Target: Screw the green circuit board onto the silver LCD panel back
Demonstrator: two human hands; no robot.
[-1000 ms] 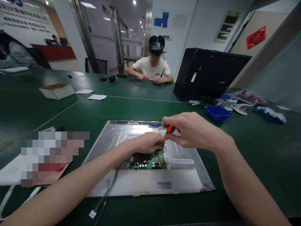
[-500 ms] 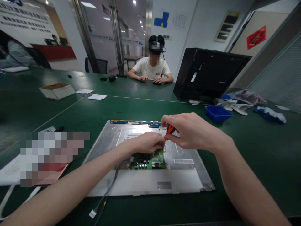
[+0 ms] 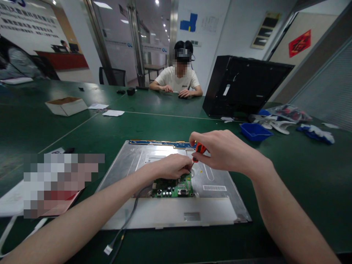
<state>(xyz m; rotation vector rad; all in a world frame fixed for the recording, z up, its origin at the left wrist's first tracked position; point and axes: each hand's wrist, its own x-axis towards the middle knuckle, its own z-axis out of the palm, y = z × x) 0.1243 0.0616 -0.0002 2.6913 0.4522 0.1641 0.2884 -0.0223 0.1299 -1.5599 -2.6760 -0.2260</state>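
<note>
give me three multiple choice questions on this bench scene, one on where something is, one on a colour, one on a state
1. Where does the small blue tray sit?
A. on the metal panel
B. on the green table, beyond the right hand
C. in the cardboard box

2. What colour is the screwdriver handle?
A. orange-red and black
B. yellow
C. white

3. How is the right hand?
A. flat and open on the table
B. closed around the screwdriver
C. holding a cable

Answers:
1 B: the tray rests on the table past that hand.
2 A: orange-red with black shows between the fingers.
3 B: its fingers wrap the handle above the circuit board, while the left hand rests on the board, which lies on the metal panel.
</note>
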